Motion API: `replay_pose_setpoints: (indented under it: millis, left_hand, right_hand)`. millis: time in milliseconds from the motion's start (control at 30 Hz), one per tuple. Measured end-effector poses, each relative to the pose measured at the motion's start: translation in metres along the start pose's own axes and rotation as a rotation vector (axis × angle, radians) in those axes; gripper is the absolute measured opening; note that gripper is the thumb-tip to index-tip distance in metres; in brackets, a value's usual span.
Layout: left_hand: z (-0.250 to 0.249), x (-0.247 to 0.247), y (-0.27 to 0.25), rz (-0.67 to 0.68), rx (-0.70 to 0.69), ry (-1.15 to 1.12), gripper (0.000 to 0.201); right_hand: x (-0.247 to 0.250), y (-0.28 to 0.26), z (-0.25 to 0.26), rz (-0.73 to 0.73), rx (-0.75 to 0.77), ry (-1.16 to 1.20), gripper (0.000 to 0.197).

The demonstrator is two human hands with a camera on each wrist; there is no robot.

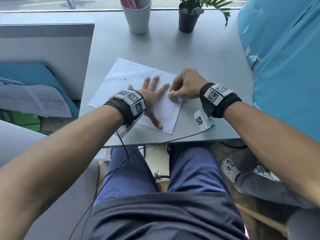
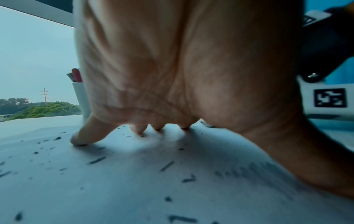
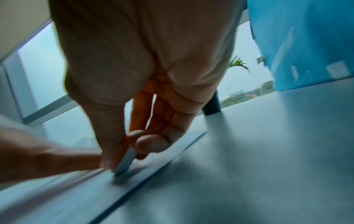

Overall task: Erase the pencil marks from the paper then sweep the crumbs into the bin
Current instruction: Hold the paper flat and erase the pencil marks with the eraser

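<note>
A white sheet of paper (image 1: 124,78) lies askew on the grey desk (image 1: 199,54). Dark eraser crumbs (image 1: 123,79) are scattered over its far half; in the left wrist view the crumbs (image 2: 95,160) show close up beside faint pencil marks (image 2: 254,171). My left hand (image 1: 152,94) lies flat on the paper with fingers spread, pressing it down. My right hand (image 1: 183,85) pinches a small white eraser (image 3: 124,162) between thumb and fingers, its tip pressed against the paper near the right edge. That view is blurred. No bin is in view.
A white cup (image 1: 137,16) with pens and a dark potted plant (image 1: 188,19) stand at the desk's far edge by the window. Blue plastic-wrapped bulk (image 1: 285,58) crowds the right side. Cables (image 1: 155,143) hang over the desk's near edge. Another person's leg and shoe (image 1: 228,168) are lower right.
</note>
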State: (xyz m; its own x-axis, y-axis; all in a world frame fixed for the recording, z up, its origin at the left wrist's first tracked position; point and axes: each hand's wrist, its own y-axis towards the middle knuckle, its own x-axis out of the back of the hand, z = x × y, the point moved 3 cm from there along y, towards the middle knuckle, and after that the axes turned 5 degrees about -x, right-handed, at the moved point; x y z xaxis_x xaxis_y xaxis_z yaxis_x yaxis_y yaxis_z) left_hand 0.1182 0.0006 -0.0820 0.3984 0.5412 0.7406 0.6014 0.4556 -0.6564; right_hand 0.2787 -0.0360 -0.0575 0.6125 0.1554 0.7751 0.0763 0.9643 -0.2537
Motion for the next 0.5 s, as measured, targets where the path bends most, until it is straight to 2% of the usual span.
replay_pose_setpoints:
  millis: [167, 300, 367, 500]
  left_hand:
    - [0.003, -0.001, 0.003, -0.011, -0.003, 0.011, 0.165]
    - [0.002, 0.0, 0.002, -0.009, -0.013, 0.0, 0.164]
    - [0.002, -0.002, 0.004, -0.018, -0.02, -0.004, 0.166]
    - [0.003, -0.004, 0.006, -0.02, -0.023, 0.002, 0.167]
  right_hand:
    - [-0.029, -0.032, 0.007, 0.2, 0.072, -0.085, 0.009]
    - [0.001, 0.008, -0.005, -0.015, -0.011, -0.001, 0.01]
    - [0.003, 0.013, -0.004, -0.065, -0.021, 0.038, 0.006]
    - [-0.027, -0.018, 0.012, 0.117, 0.03, -0.052, 0.009]
